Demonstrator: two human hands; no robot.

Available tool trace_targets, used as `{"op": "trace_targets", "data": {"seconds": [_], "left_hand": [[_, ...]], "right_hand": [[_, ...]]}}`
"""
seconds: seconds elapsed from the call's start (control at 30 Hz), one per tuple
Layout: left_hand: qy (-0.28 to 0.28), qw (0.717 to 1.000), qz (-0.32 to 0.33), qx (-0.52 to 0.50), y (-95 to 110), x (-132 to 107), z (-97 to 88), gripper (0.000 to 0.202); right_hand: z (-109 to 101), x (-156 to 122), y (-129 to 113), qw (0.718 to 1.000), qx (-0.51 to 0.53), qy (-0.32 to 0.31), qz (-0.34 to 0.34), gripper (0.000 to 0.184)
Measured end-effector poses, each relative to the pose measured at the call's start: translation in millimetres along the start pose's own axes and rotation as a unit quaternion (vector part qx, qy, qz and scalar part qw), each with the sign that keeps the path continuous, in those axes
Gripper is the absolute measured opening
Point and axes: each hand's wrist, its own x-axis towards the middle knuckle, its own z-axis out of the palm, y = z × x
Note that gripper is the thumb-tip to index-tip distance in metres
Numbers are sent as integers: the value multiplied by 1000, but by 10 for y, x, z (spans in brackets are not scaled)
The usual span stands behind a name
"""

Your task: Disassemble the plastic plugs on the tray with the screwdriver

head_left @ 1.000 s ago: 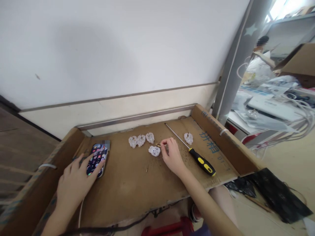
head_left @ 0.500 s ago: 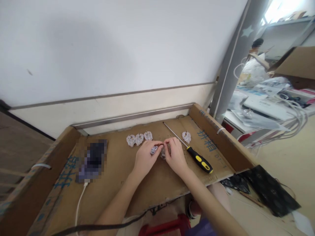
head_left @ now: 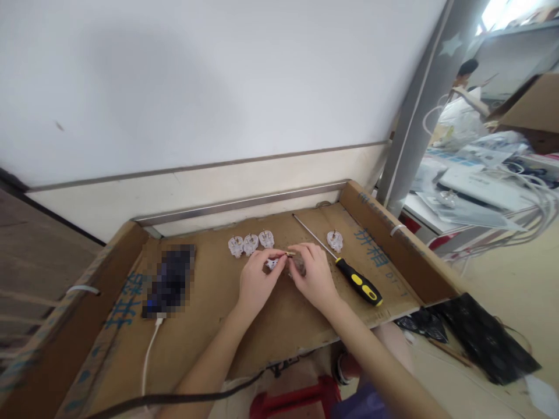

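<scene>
My left hand (head_left: 261, 278) is closed, with thumb and forefinger pinching a small brass-coloured metal piece (head_left: 290, 254). Under those fingers shows a white plug part (head_left: 272, 263), partly covered. Fingertips of my right hand (head_left: 315, 274) meet the left ones at the metal piece, and its thumb and fingers curl round a clear plug part (head_left: 299, 266), mostly hidden. Beyond my left hand, three clear plugs (head_left: 250, 244) sit in a row, pins up. Another clear plug (head_left: 335, 240) lies past my right hand. A screwdriver (head_left: 358, 282) with a black and yellow handle rests to the right.
A cardboard tray (head_left: 209, 279) with raised sides (head_left: 393, 244) forms the work surface. On its left lies a phone (head_left: 169, 282) with a white cable (head_left: 151, 355). A wall stands behind. To the right, a cluttered table (head_left: 480, 186) has a person beyond it.
The view has shifted slightly, so everything sits a little further right. Both hands stay together, and the fingers have moved slightly around the small metal piece.
</scene>
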Motion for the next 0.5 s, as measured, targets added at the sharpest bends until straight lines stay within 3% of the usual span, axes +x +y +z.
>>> {"op": "trace_targets", "data": {"seconds": [0.13, 0.33, 0.5], "left_hand": [[-11, 1000, -6, -3, 9, -6, 17, 10], [-13, 998, 43, 51, 21, -19, 3, 15], [-128, 972, 116, 161, 13, -58, 45, 27]], "right_hand": [[15, -14, -23, 1000, 4, -4, -6, 16], [-21, -18, 96, 999, 39, 10, 24, 16], [-84, 6, 219, 991, 81, 54, 87, 21]]}}
